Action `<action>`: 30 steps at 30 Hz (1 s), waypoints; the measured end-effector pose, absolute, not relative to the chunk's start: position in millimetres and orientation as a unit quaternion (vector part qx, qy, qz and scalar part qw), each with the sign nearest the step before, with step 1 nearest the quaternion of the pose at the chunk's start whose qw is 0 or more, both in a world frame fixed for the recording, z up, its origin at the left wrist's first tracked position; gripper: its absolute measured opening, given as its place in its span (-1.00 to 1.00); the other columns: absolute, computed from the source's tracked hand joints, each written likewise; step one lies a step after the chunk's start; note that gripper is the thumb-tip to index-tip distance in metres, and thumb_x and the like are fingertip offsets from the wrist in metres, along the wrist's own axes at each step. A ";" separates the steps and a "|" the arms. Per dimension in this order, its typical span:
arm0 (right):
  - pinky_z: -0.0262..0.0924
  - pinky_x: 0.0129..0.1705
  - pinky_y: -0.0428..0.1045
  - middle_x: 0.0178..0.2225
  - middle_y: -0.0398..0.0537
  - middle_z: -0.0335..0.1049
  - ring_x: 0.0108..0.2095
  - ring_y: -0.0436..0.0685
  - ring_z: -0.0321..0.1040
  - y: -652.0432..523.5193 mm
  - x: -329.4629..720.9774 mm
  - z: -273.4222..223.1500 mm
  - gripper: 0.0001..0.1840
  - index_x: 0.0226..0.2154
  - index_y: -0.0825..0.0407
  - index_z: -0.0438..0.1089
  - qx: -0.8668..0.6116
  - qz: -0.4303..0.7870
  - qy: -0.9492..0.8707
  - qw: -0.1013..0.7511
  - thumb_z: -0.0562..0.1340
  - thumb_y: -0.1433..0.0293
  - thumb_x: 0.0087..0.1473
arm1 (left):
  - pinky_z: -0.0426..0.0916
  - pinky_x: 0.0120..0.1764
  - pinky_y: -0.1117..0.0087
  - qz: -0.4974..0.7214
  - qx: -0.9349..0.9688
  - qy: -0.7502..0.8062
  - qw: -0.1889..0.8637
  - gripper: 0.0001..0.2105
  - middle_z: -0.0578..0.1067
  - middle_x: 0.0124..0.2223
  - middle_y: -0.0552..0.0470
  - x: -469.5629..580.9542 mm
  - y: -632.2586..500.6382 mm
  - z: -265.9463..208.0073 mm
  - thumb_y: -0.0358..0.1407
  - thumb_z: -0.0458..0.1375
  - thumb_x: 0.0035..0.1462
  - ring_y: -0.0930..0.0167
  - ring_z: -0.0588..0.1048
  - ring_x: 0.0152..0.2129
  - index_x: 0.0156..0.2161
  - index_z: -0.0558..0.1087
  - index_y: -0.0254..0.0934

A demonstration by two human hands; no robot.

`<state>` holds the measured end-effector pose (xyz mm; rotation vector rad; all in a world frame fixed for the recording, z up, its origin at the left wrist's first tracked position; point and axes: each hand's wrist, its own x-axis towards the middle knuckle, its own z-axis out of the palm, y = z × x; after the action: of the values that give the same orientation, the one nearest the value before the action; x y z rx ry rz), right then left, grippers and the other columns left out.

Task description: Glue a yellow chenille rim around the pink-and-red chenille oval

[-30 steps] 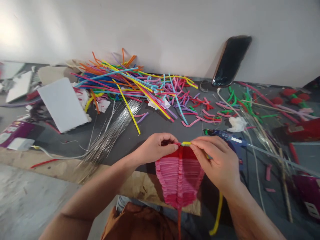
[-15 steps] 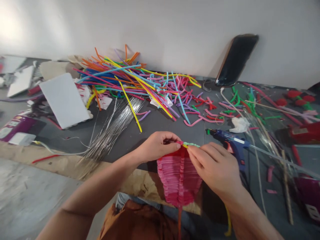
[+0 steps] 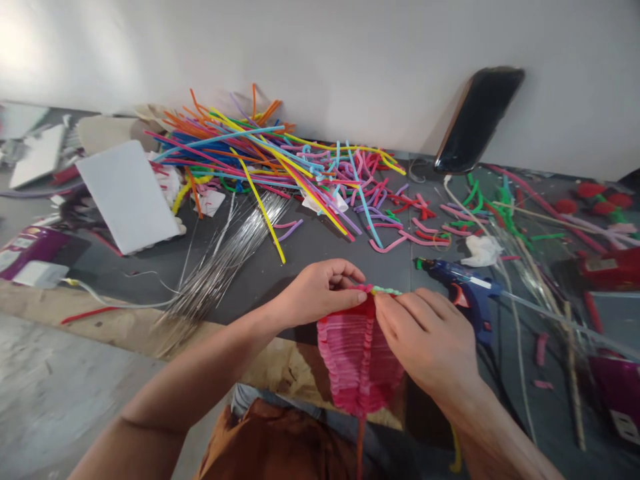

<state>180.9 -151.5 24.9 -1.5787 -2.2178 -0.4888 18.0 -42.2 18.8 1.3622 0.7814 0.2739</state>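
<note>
Between my hands hangs a pink pipe-cleaner piece [image 3: 345, 360], petal-shaped, with close rows on both sides of a central rib and an orange-red stem below. My left hand [image 3: 323, 290] pinches its top edge between thumb and fingers. Close beside it, my right hand [image 3: 427, 333] is closed on a yellow pipe cleaner at that same edge; only a bit of it shows between the fingertips. A yellow tail [image 3: 455, 450] hangs under my right wrist. Behind the right fingers runs a mint-green twisted strip [image 3: 387, 291] along the edge. My right hand covers the piece's upper right part.
A blue glue gun [image 3: 463, 287] lies just right of my right hand. Loose pipe cleaners [image 3: 260, 160] are heaped along the wall, with metal wires [image 3: 225, 253] in front. A phone [image 3: 477, 120] leans on the wall. A white box [image 3: 127, 197] stands left.
The yellow stretch between my fingertips shows less now, as my left thumb has shifted slightly right toward my right fingers. The view has shifted a little. Both hands keep their grip.
</note>
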 end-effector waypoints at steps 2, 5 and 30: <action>0.10 -0.41 0.03 -0.57 -0.12 0.32 -0.47 0.09 0.17 -151.2 180.3 24.4 -0.89 -0.29 0.12 0.44 -0.563 -0.173 -0.786 0.186 0.30 0.52 0.03 | 0.21 -0.46 0.55 0.123 0.610 0.354 0.699 -0.82 0.42 -0.47 0.14 18.0 -42.6 19.1 -0.27 0.23 0.02 0.58 0.34 -0.54 -0.28 0.46 -0.35; 0.10 -0.41 0.04 -0.57 -0.12 0.32 -0.47 0.09 0.17 -150.5 180.2 23.5 -0.86 -0.28 0.13 0.44 -0.564 -0.172 -0.786 0.185 0.30 0.52 0.02 | 0.27 -0.39 0.53 0.123 0.591 0.340 0.721 -0.84 0.49 -0.40 0.10 17.9 -43.2 19.7 -0.27 0.22 0.04 0.56 0.39 -0.50 -0.30 0.50 -0.35; 0.33 -0.24 0.03 -0.36 -0.04 0.48 -0.31 0.11 0.38 -138.7 190.9 21.3 -0.92 -0.28 0.03 0.42 -0.610 -0.018 -0.714 0.343 0.22 0.47 0.12 | 0.35 -0.24 0.49 0.141 0.514 0.307 0.789 -0.84 0.59 -0.29 0.05 17.9 -43.4 17.9 -0.34 0.24 0.05 0.51 0.49 -0.39 -0.23 0.56 -0.30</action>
<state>190.9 -138.7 21.3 -1.5859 -1.8547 -0.0456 17.9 -43.4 17.9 1.1067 0.6612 0.3037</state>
